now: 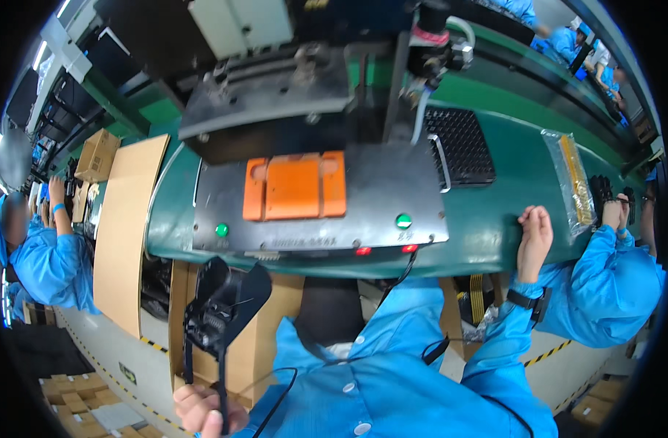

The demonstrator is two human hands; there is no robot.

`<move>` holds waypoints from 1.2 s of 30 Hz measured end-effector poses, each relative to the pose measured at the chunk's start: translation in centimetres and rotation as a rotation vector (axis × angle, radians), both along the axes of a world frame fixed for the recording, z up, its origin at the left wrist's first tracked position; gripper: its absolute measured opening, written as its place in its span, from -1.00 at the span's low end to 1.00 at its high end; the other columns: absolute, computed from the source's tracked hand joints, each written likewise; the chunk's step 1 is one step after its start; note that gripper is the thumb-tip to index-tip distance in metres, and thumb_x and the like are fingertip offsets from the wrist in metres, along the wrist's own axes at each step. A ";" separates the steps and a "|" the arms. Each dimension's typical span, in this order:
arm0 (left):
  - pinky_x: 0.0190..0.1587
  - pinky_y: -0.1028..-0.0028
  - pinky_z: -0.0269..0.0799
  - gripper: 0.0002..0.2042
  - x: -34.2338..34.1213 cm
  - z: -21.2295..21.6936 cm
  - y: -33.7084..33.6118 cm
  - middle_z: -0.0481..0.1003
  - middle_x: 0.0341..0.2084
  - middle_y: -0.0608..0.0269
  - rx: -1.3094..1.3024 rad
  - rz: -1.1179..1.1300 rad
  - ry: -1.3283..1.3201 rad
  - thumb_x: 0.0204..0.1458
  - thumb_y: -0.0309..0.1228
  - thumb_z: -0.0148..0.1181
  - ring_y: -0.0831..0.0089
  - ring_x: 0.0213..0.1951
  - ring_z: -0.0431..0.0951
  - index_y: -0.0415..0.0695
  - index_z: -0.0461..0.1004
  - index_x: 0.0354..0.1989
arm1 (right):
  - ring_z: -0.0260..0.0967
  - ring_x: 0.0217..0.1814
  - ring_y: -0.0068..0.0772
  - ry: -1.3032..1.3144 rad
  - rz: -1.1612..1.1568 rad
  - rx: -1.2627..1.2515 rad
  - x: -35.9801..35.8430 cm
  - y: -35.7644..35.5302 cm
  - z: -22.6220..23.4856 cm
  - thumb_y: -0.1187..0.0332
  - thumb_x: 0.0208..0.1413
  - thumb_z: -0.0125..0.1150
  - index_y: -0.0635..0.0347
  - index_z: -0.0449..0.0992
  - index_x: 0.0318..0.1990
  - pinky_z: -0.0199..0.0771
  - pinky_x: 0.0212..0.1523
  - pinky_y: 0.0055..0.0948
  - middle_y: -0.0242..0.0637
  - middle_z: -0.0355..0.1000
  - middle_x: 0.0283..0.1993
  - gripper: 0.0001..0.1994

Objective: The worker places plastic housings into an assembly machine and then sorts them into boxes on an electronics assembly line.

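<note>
My left hand [206, 412], low at the left, is closed around the thin legs of a black bracket-like part [217, 317]. The part points upward, with flat plates at its top and what looks like a metal spring in its middle. My right hand [535, 237] hovers over the green bench at the right, its fingers curled together and nothing visible in them. Between the hands stands a black press machine [319, 233] with an orange fixture block [294, 186] on its base. A green button [403, 221] sits toward each front corner of the base.
A black ridged tray [462, 146] lies right of the machine, beyond it a plastic bag of yellow strips [571, 182]. Tall cardboard [129, 233] stands at the left. An open carton [265, 343] is below the bench edge. Co-workers in blue sit on both sides.
</note>
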State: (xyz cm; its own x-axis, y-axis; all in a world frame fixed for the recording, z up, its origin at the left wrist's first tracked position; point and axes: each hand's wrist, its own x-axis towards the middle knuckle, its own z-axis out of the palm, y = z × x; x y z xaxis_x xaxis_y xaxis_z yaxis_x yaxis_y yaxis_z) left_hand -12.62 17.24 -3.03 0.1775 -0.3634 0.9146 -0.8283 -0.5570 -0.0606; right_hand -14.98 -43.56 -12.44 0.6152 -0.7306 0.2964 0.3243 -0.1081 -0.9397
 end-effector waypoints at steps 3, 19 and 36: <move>-0.29 0.45 0.31 -0.79 -2.9 0.5 3.2 0.39 -0.23 0.09 -0.135 0.428 0.490 0.30 -0.44 -0.15 0.35 -0.30 0.37 -0.25 0.36 -0.03 | 0.37 -0.15 -0.55 -0.012 -0.030 0.031 0.2 -1.0 -0.4 0.40 0.31 0.07 0.26 0.44 -0.08 0.42 -0.08 -0.54 -0.31 0.44 -0.15 -0.86; -0.37 0.22 0.37 -0.66 18.1 -36.0 21.0 0.40 -0.38 0.07 0.073 0.872 1.528 0.21 -0.11 0.01 0.19 -0.42 0.42 -0.19 0.34 -0.17 | 0.40 -0.19 -0.61 0.123 -0.073 -0.048 1.3 1.6 -0.5 0.42 0.25 0.14 0.22 0.45 -0.14 0.46 -0.17 -0.56 -0.41 0.44 -0.24 -0.90; 0.16 -0.03 0.29 -0.64 15.4 -39.4 6.7 0.29 0.17 -0.35 0.907 0.549 0.468 0.23 -0.38 -0.19 -0.27 0.11 0.36 -0.18 0.33 0.15 | 0.38 -0.16 -0.62 0.240 -0.114 -0.083 0.8 2.8 1.7 0.38 0.27 0.10 0.23 0.45 -0.12 0.41 -0.15 -0.56 -0.44 0.44 -0.22 -0.87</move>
